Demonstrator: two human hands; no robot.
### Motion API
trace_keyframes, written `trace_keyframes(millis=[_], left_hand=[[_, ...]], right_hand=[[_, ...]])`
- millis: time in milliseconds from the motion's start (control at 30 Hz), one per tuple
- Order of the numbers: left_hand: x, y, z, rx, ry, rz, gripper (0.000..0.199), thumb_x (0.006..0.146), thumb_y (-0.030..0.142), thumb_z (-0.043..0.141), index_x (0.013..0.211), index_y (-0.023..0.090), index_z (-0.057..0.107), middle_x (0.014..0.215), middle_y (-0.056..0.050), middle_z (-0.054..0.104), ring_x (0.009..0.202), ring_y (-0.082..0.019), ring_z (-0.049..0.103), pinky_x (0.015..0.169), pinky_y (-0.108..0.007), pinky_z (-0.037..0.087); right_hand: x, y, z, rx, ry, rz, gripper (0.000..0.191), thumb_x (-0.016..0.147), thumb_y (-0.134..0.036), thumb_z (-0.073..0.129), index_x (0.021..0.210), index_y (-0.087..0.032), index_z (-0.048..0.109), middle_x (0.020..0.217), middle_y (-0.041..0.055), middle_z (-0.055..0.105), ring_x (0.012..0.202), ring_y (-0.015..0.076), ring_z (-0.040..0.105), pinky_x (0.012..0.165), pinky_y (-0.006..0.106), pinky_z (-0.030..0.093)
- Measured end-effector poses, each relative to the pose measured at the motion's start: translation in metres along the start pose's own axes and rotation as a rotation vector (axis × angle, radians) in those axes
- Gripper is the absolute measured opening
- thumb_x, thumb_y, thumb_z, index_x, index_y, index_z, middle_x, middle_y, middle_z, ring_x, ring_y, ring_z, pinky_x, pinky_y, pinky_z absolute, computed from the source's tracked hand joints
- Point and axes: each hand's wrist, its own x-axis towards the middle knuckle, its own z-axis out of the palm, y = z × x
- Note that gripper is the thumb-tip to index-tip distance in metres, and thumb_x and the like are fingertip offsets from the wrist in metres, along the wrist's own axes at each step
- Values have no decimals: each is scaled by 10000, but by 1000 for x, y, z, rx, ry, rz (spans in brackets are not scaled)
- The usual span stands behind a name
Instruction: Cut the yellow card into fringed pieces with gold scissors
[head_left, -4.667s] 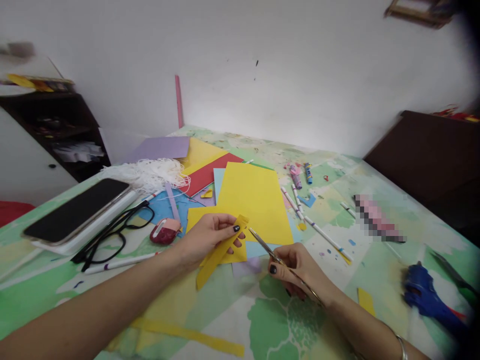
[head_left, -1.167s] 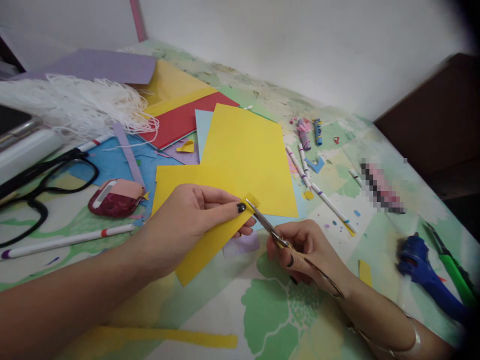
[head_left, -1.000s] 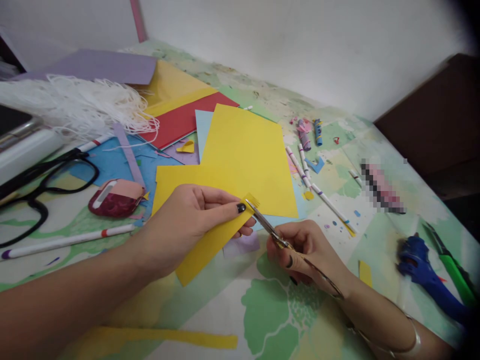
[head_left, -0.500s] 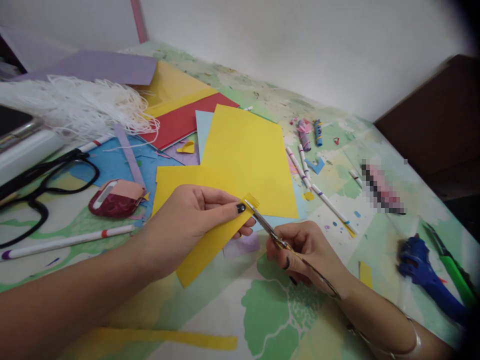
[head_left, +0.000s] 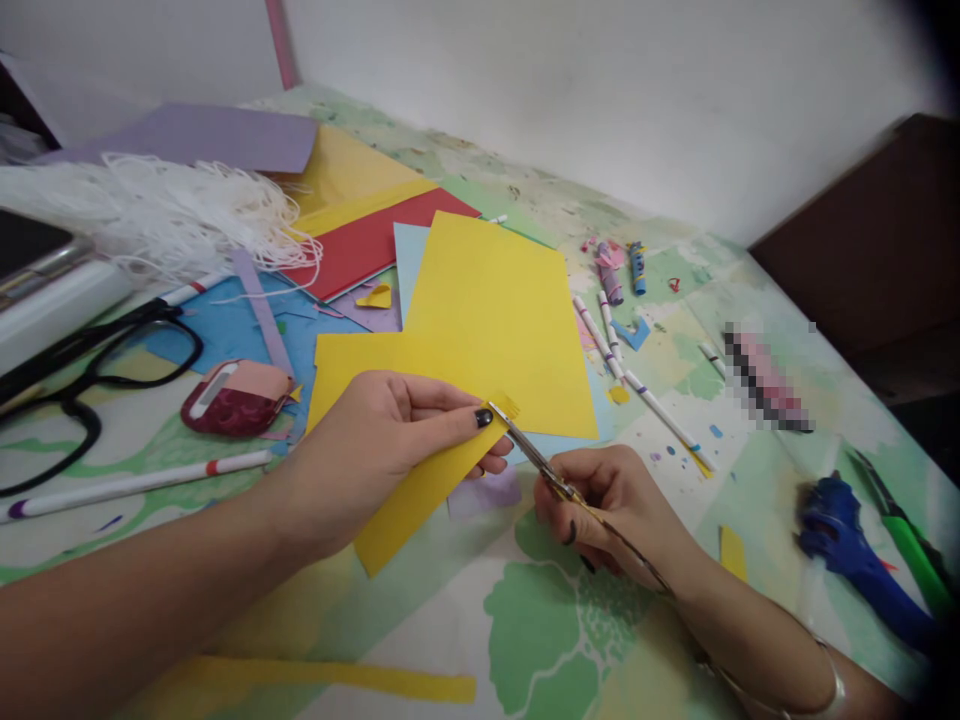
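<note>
Left hand (head_left: 401, 430) pinches yellow strip (head_left: 397, 515) — right hand (head_left: 619, 515) grips scissors (head_left: 527, 448) at its edge, glue gun (head_left: 834, 520) well apart.

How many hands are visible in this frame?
2: the left hand, near the middle, pinching a yellow paper piece; the right hand, farther right, holding scissors. Some fingers are hidden.

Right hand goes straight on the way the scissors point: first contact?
Likely the fringed end of the yellow strip: the scissors in the right hand lead, tips at that end. The left hand's thumb is right beside them; exact depth is unclear.
</note>
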Motion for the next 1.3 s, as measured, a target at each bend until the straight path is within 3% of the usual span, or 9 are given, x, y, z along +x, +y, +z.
trace_keyframes(millis=[500,767,1300], left_hand=[[-1,0,-1,-16,-24,-2,153,783,286,628,740,175,723,754,-41,736,717,-141,671,701,-212,523],[-3,1,1,3,-11,-16,150,789,283,622,751,181,725,745,-33,733,703,-131,661,674,-191,513],[-2,3,2,-3,-4,-22,161,779,285,623,726,167,718,710,-41,722,674,-138,650,645,-206,507]], right_hand=[[-1,2,0,-26,-4,7,320,694,-402,709,625,-121,573,421,-70,405,314,20,314,293,130,229],[-3,2,-3,-18,-79,-84,409,752,-523,613,740,-116,578,463,-54,436,340,31,351,316,136,282],[-2,0,-1,-6,-59,-49,392,719,-506,649,700,-122,570,445,-64,415,334,32,331,302,139,266]])
